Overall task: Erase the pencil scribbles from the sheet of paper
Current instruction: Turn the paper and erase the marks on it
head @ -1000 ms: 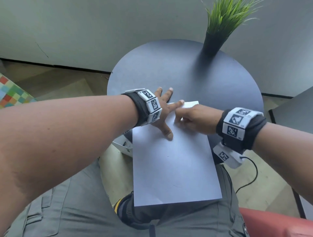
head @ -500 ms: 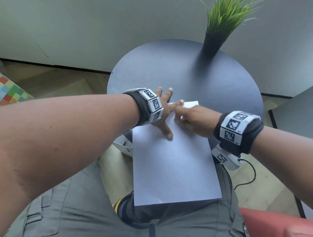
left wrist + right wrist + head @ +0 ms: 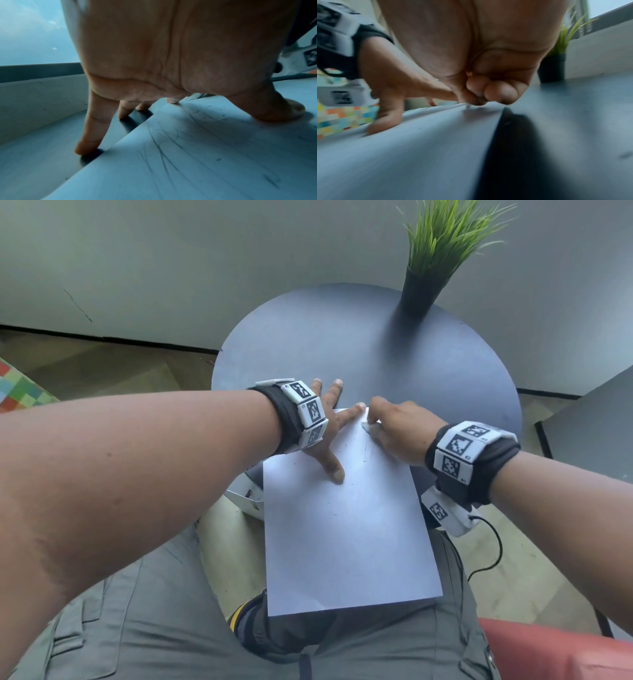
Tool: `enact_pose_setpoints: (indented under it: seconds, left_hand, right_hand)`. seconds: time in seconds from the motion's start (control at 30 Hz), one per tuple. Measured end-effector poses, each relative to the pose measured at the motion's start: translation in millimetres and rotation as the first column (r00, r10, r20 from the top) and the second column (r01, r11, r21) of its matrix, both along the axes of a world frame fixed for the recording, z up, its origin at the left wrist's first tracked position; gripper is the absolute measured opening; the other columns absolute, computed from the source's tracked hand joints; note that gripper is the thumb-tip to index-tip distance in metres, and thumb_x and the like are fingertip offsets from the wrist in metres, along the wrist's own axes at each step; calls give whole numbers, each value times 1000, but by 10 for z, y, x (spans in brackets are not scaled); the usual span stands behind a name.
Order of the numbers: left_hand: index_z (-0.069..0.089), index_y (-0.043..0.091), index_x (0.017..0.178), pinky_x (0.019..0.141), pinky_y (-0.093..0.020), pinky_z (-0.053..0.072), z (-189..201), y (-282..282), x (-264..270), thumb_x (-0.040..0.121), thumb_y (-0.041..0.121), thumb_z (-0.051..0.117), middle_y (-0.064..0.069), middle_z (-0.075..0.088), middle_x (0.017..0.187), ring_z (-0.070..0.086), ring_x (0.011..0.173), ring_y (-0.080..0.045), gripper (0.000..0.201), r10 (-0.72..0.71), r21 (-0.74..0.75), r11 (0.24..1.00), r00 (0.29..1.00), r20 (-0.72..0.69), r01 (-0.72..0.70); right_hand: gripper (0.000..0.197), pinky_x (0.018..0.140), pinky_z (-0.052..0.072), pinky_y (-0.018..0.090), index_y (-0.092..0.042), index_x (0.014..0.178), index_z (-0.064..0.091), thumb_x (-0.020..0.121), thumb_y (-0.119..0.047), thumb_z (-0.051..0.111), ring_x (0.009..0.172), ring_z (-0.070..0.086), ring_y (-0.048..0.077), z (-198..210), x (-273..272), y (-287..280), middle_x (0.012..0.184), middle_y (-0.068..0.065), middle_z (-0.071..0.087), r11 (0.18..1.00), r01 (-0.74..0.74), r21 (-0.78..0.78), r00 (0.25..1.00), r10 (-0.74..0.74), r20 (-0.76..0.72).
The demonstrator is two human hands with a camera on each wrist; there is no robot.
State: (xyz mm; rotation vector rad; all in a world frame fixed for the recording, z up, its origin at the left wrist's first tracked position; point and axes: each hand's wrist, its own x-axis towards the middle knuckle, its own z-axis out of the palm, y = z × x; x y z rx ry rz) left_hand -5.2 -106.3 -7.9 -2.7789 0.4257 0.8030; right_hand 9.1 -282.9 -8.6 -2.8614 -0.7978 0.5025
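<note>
Round dark counter [image 3: 394, 364]: left hand [image 3: 329, 436] is pressing flat, fingers spread, on the white paper sheet [image 3: 346, 535].
Right hand [image 3: 397, 429] is pinching a small pale eraser [image 3: 365, 426]; hard rubbing beside it could crumple the sheet's unpinned corner.

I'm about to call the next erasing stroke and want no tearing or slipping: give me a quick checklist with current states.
1. Sheet of paper pinned: ok, left hand is spread, thumb and index finger pressing on it.
2. Eraser in grip: ok, right hand pinches a small pale piece.
3. Eraser touching paper: cannot tell, contact is blurred.
4. Scribbles left: not ok, pencil lines remain beside the left hand.
5. Sheet supported: not ok, its near end overhangs the table.
6. Potted plant clear of the hands: ok.
</note>
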Motion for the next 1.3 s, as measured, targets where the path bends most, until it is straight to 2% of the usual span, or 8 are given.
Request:
enact_pose_setpoints:
  seconds: [0.13, 0.3, 0.47, 0.6, 0.77, 0.93, 1.1, 1.3]
  left_hand:
    - [-16, 42, 153, 108, -72, 19, -7, -1, -10, 50, 91, 65, -12, -21, 163, -7, 149, -47, 140, 7, -3, 1000, 1000, 4, -7]
    - [-18, 41, 153, 110, -69, 19, -7, -14, 6, 51, 91, 64, -14, -19, 163, -4, 148, -48, 141, 4, 7, 1000, 1000, -3, -4]
    - [-18, 42, 153, 109, -70, 19, -6, -16, 1, 49, 91, 65, -13, -20, 163, -5, 148, -48, 141, 1, 18, 1000, 1000, 3, -1]
    - [-19, 41, 152, 110, -69, 19, -8, -9, 8, 50, 92, 64, -14, -20, 163, -5, 148, -48, 141, -2, 7, 1000, 1000, -4, 2]
    - [-18, 41, 153, 110, -69, 17, -4, -11, -5, 51, 90, 66, -14, -20, 163, -6, 148, -49, 141, 3, 6, 1000, 1000, -11, -3]
    - [-19, 41, 152, 110, -69, 17, 3, -14, -9, 51, 90, 65, -14, -20, 163, -5, 148, -49, 141, 6, 1, 1000, 1000, -9, -6]
    - [-18, 42, 152, 111, -69, 17, 4, -20, -10, 49, 91, 65, -14, -20, 163, -5, 147, -50, 141, 10, 8, 1000, 1000, -17, -10]
    - [-17, 43, 152, 111, -69, 22, 67, -27, -16, 49, 89, 68, -9, -18, 164, -2, 148, -46, 141, 28, -5, 1000, 998, -48, -28]
  right_hand:
    - [20, 63, 38, 31, -17, 115, 47, 97, -25, 45, 77, 52, 30, -41, -268, 77, 89, 7, 55, 971, -237, -4, 959, 234, -162]
    - [15, 64, 45, 34, -23, 108, 46, 99, -35, 44, 72, 54, 29, 19, -7, -73, 81, 4, 55, 999, -36, 31, 999, 36, -21]
    - [14, 63, 42, 31, -25, 108, 53, 95, -20, 49, 78, 54, 25, 20, -209, -40, 87, 1, 58, 945, -328, 3, 914, 318, -250]
    - [14, 61, 40, 31, -26, 109, 48, 100, -35, 44, 71, 52, 27, 7, 7, -125, 72, -7, 47, 997, -73, 36, 997, 74, -18]
    - [19, 60, 41, 26, -36, 93, 52, 94, -17, 52, 73, 53, 13, 42, -150, -62, 77, -13, 54, 958, -286, 37, 901, 282, -329]
    - [9, 62, 45, 32, -27, 101, 50, 98, -35, 46, 70, 55, 27, 5, 15, -110, 70, -6, 50, 996, -21, 90, 1000, 22, -10]
    - [17, 59, 38, 19, -38, 87, 57, 93, -22, 57, 69, 50, 6, 40, -146, -89, 73, -13, 52, 966, -249, 63, 910, 256, -326]
    - [20, 74, 49, 34, -29, 96, 51, 93, -48, 55, 80, 58, 21, -53, 28, -141, 83, -3, 59, 987, 109, 118, 981, -88, -171]
